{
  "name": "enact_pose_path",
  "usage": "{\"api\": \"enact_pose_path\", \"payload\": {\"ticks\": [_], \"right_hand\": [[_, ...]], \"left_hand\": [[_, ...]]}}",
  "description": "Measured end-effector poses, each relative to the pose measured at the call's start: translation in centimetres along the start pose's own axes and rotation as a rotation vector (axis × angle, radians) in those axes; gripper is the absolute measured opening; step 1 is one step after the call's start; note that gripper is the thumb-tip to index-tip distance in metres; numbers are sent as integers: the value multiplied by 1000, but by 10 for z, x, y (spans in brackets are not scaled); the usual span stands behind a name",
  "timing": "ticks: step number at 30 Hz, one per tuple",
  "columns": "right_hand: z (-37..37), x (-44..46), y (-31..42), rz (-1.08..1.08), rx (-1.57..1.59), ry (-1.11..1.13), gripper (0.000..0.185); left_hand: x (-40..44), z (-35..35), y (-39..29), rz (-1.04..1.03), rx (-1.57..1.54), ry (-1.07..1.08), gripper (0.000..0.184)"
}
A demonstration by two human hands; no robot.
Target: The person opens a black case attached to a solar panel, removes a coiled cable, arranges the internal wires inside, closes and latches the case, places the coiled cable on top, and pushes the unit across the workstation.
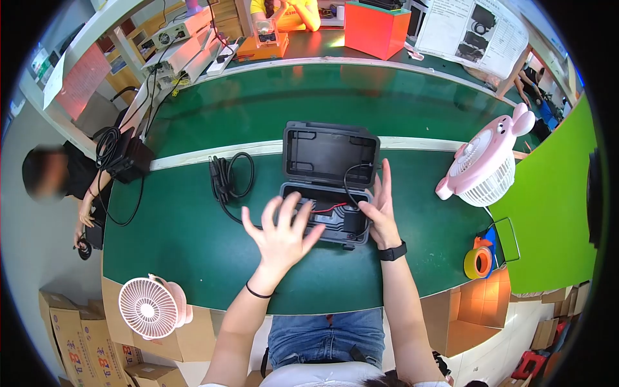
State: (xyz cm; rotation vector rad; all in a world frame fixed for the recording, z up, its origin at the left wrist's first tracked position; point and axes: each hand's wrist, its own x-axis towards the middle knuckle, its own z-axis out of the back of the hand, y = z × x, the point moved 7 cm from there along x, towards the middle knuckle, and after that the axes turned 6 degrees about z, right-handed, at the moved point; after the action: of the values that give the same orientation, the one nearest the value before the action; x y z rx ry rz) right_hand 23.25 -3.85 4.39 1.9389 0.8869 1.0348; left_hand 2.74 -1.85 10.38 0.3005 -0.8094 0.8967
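Observation:
An open black case [331, 152] lies on the green table, its lid tilted back. Inside its lower half are dark parts, a red wire [330, 209] and a black cable that loops up at the right. My left hand [281, 233], fingers spread, is over the left part of the case and holds nothing. At the case's right side is my right hand [382, 216], fingers extended upward and the thumb at the rim near the black cable. Left of the case sits a coiled black cable [222, 180], its lead running toward the case behind my left hand.
A pink fan [482, 161] stands at the right, near yellow tape [478, 262]. Another fan [148, 307] is at the lower left. A black box [131, 157] with cables sits at the left edge, beside a co-worker. An orange-red box [376, 30] stands at the back.

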Motion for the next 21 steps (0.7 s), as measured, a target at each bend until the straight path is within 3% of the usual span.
{"api": "enact_pose_path", "payload": {"ticks": [1, 4, 6, 13, 16, 21], "right_hand": [[-4, -1, -1, -18, 32, 6, 106], [-7, -1, -15, -81, 49, 12, 105], [-7, -3, -19, -128, 108, -13, 101], [-5, -2, -20, -130, 129, -34, 101], [-5, 0, -19, -88, 116, 1, 105], [-11, -2, -7, -75, 111, -6, 109]], "left_hand": [[-5, 3, -8, -76, -51, -24, 39], [-32, 2, -43, -539, -355, -97, 34], [-36, -6, -61, -633, -345, 35, 32], [-27, -14, -53, -568, -306, 60, 49], [-27, -20, -48, -387, -211, 97, 41], [-31, -27, -48, -412, -184, 125, 45]]}}
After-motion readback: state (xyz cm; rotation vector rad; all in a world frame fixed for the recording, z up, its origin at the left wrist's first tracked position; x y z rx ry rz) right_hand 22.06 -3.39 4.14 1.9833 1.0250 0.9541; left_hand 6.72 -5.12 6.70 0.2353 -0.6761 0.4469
